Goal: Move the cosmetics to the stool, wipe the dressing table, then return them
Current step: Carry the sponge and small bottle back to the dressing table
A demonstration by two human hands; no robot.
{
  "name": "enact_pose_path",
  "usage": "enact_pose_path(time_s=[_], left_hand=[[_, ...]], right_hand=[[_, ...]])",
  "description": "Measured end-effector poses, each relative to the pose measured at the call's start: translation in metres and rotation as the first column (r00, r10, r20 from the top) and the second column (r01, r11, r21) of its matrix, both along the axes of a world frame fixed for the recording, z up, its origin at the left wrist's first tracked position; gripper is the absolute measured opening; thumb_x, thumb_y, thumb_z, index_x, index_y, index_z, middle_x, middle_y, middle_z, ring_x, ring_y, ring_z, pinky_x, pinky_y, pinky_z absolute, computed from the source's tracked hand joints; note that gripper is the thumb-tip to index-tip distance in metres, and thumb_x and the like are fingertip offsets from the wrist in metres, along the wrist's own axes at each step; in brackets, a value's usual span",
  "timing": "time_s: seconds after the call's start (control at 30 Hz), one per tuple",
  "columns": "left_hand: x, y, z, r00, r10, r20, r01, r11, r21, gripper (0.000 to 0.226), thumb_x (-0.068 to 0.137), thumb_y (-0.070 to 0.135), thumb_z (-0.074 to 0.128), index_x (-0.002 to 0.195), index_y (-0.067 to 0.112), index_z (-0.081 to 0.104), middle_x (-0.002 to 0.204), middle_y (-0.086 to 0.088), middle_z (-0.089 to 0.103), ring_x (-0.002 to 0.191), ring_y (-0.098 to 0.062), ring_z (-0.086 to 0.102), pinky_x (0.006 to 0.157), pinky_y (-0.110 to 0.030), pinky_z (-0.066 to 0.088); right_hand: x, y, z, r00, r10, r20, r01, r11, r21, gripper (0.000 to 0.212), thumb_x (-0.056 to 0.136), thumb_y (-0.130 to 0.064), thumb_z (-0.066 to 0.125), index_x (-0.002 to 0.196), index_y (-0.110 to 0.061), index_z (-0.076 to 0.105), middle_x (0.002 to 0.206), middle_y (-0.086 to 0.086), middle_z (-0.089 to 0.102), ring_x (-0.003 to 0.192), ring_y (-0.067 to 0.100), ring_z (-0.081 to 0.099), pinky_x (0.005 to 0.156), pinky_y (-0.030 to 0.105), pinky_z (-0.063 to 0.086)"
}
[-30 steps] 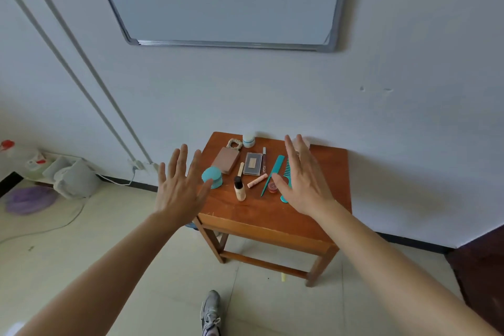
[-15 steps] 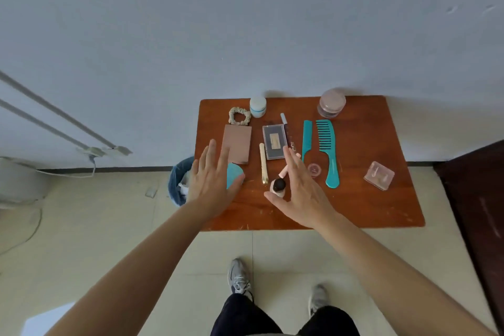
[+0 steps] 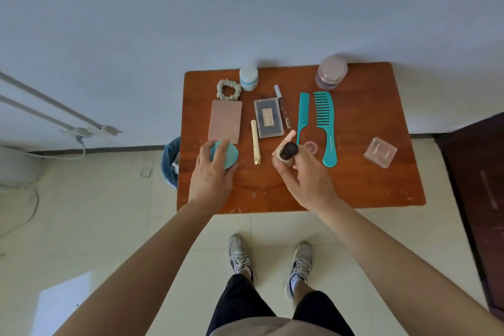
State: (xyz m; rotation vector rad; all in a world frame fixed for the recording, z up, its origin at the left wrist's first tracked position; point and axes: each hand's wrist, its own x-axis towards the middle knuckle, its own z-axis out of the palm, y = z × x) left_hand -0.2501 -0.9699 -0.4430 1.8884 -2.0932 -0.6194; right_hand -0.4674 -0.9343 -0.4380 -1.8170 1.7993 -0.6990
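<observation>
At the 7 o'clock part of the table: the left hand lies over the teal case, with fingers curved on its top and the thumb at its 4 o'clock edge, so it grips the case.
Right hand: at 6 o'clock from the table centre. Thumb and fingers are curled round the bottle, and the dark cap of the bottle faces up.
Bottle and wood: I cannot tell if the bottle stands on the table or is lifted.
Between the hands: the gold stick lies along the 12 to 6 o'clock line and touches neither hand.
12 o'clock from the teal case: the pink palette is just beside the left fingertips. Farther on are the scrunchie and the white jar.
12 o'clock from the bottle: the pink tube is right at the cap. Farther on are the dark palette and the gloss tube.
3 o'clock from the bottle: the small pot is just beside the right fingers.
1 o'clock from the bottle: the thin comb and the wide comb lie side by side.
Far edge, 1 o'clock: the pink jar.
3 o'clock side: the clear box is well apart from the right hand.
Floor, 9 o'clock of the table: the bin.
</observation>
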Motion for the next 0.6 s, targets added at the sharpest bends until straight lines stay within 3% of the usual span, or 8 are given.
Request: enact_pose_path(time_s=[0.2, 0.3, 0.4, 0.5, 0.6], left_hand=[[-0.039, -0.029, 0.108, 0.998, 0.013, -0.056, -0.026, 0.97, -0.242, 0.064, 0.088, 0.035, 0.068, 0.141, 0.035, 0.033, 0.139, 0.0, 0.037, 0.121, -0.025, 0.048, 0.082, -0.037, 0.057], [-0.061, -0.044, 0.178, 0.994, -0.029, -0.109, -0.017, 0.915, -0.403, 0.063, 0.086, 0.037, 0.07, 0.141, 0.032, 0.039, 0.137, -0.002, 0.042, 0.116, -0.026, 0.053, 0.079, -0.036, 0.056], [-0.081, -0.051, 0.234, 0.981, -0.113, -0.16, 0.01, 0.846, -0.534, 0.061, 0.086, 0.032, 0.072, 0.14, 0.027, 0.043, 0.137, -0.005, 0.044, 0.116, -0.027, 0.054, 0.079, -0.034, 0.055], [-0.1, -0.053, 0.27, 0.956, -0.219, -0.197, 0.059, 0.797, -0.601, 0.06, 0.086, 0.028, 0.072, 0.14, 0.024, 0.045, 0.137, -0.007, 0.044, 0.116, -0.028, 0.052, 0.081, -0.032, 0.054], [-0.119, -0.049, 0.285, 0.91, -0.362, -0.203, 0.157, 0.752, -0.64, 0.06, 0.086, 0.026, 0.072, 0.14, 0.022, 0.045, 0.138, -0.009, 0.044, 0.116, -0.028, 0.052, 0.082, -0.033, 0.054]], right_hand=[[-0.057, -0.032, 0.093, 0.995, -0.096, 0.001, 0.094, 0.972, -0.214, 0.027, 0.098, -0.048, 0.053, 0.109, -0.023, 0.05, 0.099, -0.006, 0.063, 0.081, 0.011, 0.065, 0.065, 0.022, 0.057], [-0.084, -0.043, 0.15, 0.99, -0.142, 0.02, 0.14, 0.928, -0.345, 0.033, 0.094, -0.052, 0.056, 0.113, -0.025, 0.052, 0.099, -0.011, 0.067, 0.081, 0.007, 0.066, 0.062, 0.016, 0.054], [-0.102, -0.046, 0.197, 0.974, -0.223, 0.028, 0.21, 0.86, -0.465, 0.041, 0.091, -0.054, 0.056, 0.12, -0.025, 0.052, 0.1, -0.009, 0.071, 0.076, 0.008, 0.067, 0.062, 0.019, 0.054], [-0.114, -0.035, 0.227, 0.953, -0.295, 0.076, 0.291, 0.812, -0.506, 0.047, 0.091, -0.054, 0.056, 0.128, -0.026, 0.049, 0.106, -0.007, 0.071, 0.087, 0.012, 0.068, 0.072, 0.031, 0.06], [-0.123, -0.006, 0.242, 0.935, -0.334, 0.118, 0.347, 0.792, -0.502, 0.052, 0.094, -0.056, 0.05, 0.142, -0.039, 0.036, 0.123, -0.011, 0.064, 0.106, 0.008, 0.063, 0.082, 0.026, 0.059]])
